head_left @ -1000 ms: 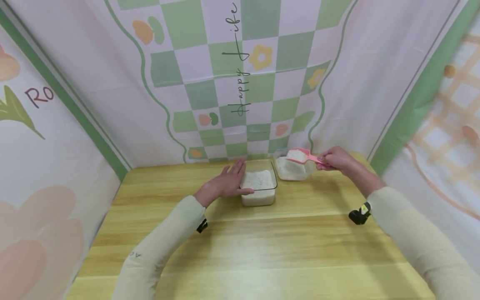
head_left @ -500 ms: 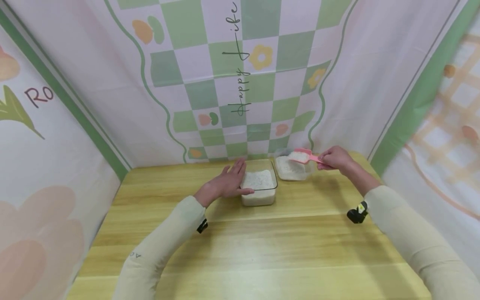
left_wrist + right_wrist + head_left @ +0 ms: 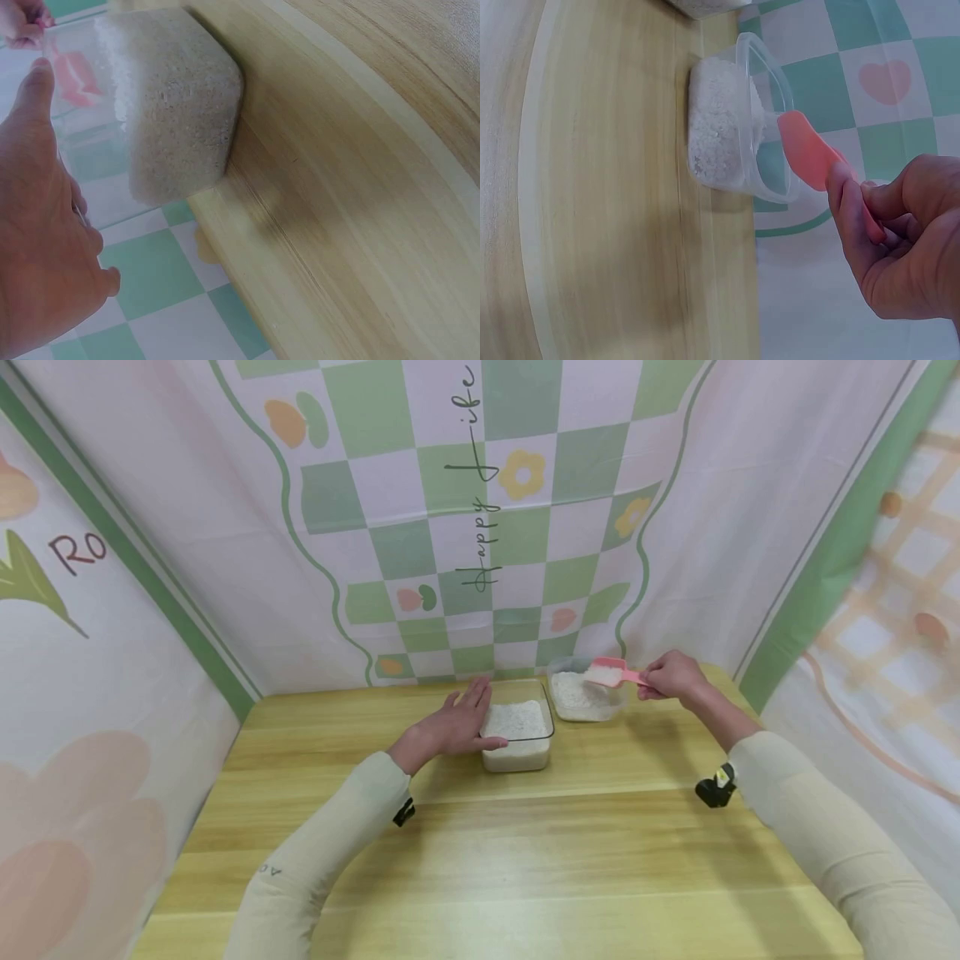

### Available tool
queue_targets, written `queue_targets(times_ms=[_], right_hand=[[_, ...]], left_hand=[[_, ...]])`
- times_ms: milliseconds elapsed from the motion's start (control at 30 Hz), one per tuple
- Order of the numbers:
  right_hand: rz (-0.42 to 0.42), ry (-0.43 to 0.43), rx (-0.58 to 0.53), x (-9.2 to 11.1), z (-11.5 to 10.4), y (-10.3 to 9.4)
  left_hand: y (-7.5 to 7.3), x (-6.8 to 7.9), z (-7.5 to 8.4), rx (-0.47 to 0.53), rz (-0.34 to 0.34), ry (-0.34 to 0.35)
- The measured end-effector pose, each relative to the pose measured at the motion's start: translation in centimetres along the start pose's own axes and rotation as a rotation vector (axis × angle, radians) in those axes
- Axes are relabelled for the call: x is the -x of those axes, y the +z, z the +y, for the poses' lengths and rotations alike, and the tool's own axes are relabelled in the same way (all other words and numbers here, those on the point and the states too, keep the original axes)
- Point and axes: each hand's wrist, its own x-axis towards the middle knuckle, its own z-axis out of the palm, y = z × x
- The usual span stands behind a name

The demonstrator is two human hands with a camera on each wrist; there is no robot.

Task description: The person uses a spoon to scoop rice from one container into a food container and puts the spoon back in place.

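Note:
My right hand (image 3: 672, 675) grips the handle of a pink scoop (image 3: 808, 152), its bowl tilted over a clear plastic box (image 3: 744, 154) of rice. White rice (image 3: 602, 676) lies in the scoop's bowl, and in the right wrist view some grains blur between its tip and the box. To the left stands a larger glass container (image 3: 517, 755), filled partway with rice (image 3: 176, 105). With fingers straight, my left hand (image 3: 453, 727) rests against its left side, thumb along the front rim. Part of that rim is hidden behind the hand.
The wooden table (image 3: 480, 868) stretches out in front of both containers. Right behind them hangs a green-and-white checked cloth (image 3: 517, 568), with more printed cloth on the left and right sides.
The scoop has shifted slightly right and tipped over the plastic box, and the rice in it has slid toward its lower edge. My left hand and the glass container have stayed put.

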Motion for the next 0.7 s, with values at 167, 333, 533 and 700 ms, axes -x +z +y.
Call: queue_targets(times_ms=[167, 333, 533, 700], right_hand=[[0.034, -0.008, 0.043, 0.02, 0.07, 0.07], [0.056, -0.031, 0.096, 0.09, 0.12, 0.22], [0.08, -0.07, 0.182, 0.11, 0.1, 0.3], [0.099, -0.123, 0.283, 0.33, -0.14, 0.37]], left_hand=[[-0.13, 0.06, 0.09, 0.006, -0.003, -0.002], [-0.17, 0.16, 0.11, 0.013, -0.004, 0.001], [-0.14, 0.12, 0.05, 0.005, -0.005, -0.001], [-0.12, 0.12, 0.02, 0.007, -0.006, 0.0]])
